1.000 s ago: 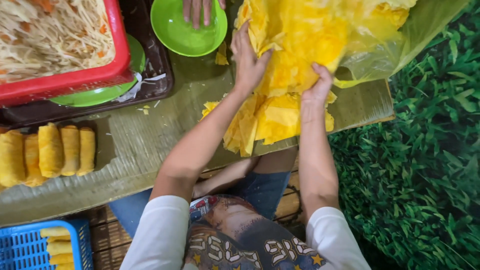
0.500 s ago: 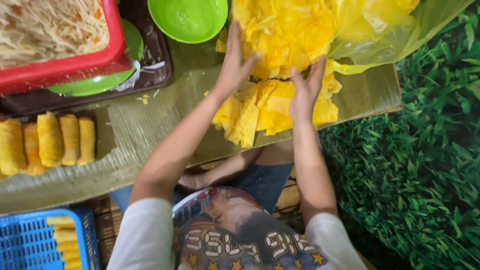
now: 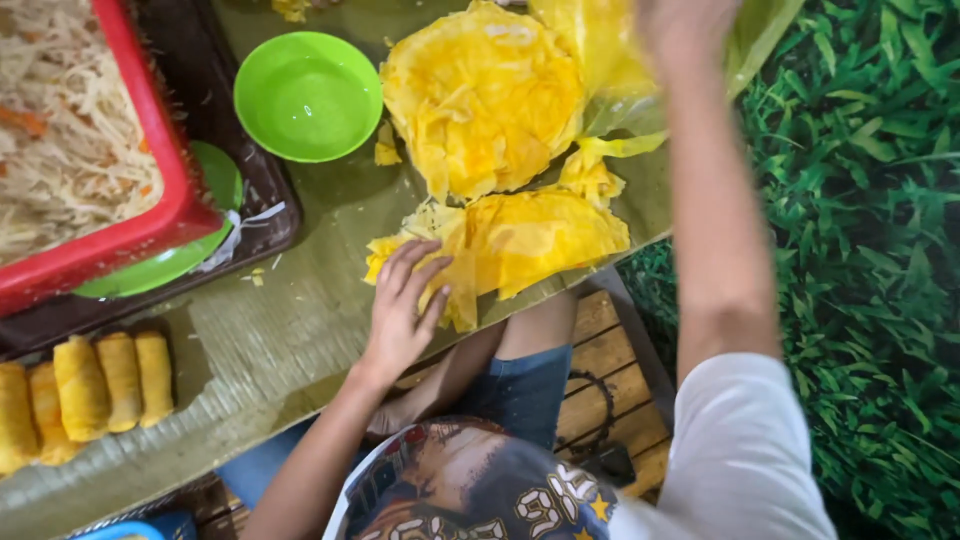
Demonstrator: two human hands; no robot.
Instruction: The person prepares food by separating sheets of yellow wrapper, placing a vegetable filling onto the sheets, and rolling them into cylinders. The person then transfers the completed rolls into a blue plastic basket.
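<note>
**Left hand flat on the yellow wrappers, right hand raised at the bag**

Nearest the camera, the left hand (image 3: 405, 310) lies palm down at the near edge of the surface (image 3: 290, 340), its fingers (image 3: 425, 275) spread and released, pressing lightly on the near pile of thin yellow wrappers (image 3: 530, 240) rather than gripping it. The pile's crumpled left edge lies right under the fingertips; the rest of it spreads to the right of them, touching the surface's front edge. Left of the fingers, well apart, a row of rolled yellow spring rolls (image 3: 85, 385) lies side by side on a dark tray.

Just beyond the fingertips sits a second, larger stack of yellow wrappers (image 3: 480, 100), rounded and rumpled, touching the near pile where a small crumpled piece lies between them. To the left of that stack, past the fingers, stands an empty green bowl (image 3: 308, 95). Farther left, a red tray of shredded pale filling (image 3: 70, 150) rests on a dark brown tray (image 3: 262, 205), with a green plate (image 3: 205, 250) tucked under the red one's corner.

The right hand (image 3: 685, 25) is lifted at the far top edge, above a clear yellowish plastic bag (image 3: 620, 70) that lies against the larger stack. Its fingers are blurred and cut off by the frame, so I cannot tell whether they are clenched on the bag or loose. Artificial green grass (image 3: 870, 250) covers the area to the right of that arm.
</note>
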